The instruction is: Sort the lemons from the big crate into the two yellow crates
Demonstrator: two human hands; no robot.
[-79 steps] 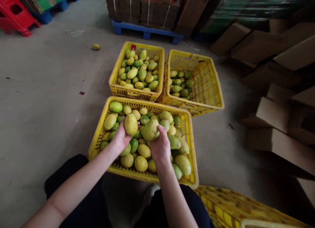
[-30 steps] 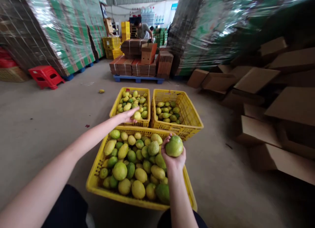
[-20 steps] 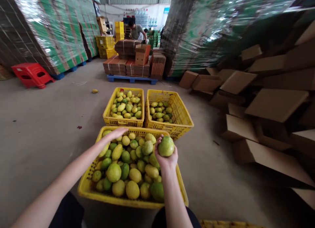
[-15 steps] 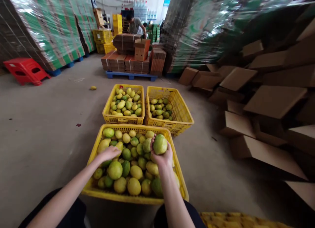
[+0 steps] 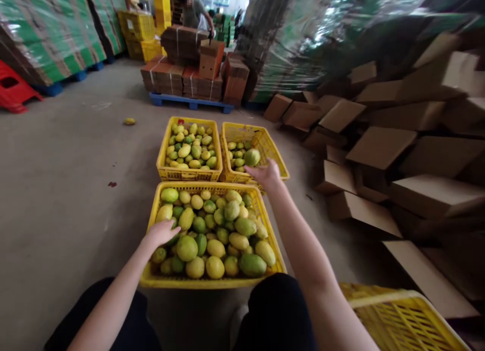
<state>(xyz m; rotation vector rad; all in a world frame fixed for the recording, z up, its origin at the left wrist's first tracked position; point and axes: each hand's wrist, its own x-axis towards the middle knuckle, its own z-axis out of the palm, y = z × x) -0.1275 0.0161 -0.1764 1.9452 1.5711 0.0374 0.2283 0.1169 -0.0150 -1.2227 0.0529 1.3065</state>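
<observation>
My right hand point(image 5: 267, 174) reaches over the near edge of the back right crate point(image 5: 282, 175), fingers spread and palm turned up. Just past its fingertips is a large round green-yellow fruit point(image 5: 252, 157), which looks free of the hand; whether it touches the fruit below I cannot tell. My left hand point(image 5: 162, 233) rests over the left side of the front yellow crate point(image 5: 214, 283), fingers loosely extended by a green fruit, holding nothing visible. Smooth oval and round fruit, yellow to green, fills this crate.
A back left crate point(image 5: 189, 175) full of similar fruit adjoins the others. Another yellow crate point(image 5: 409, 315) stands at lower right. Cardboard boxes point(image 5: 382, 146) heap along the right. One fruit point(image 5: 129, 121) lies on the floor. A person point(image 5: 197, 15) bends behind the pallet of flattened cartons point(image 5: 200, 83).
My right hand has moved forward from the front crate to the back right crate and opened, letting go of the large fruit. My left hand has drawn back slightly and its fingers have loosened.
</observation>
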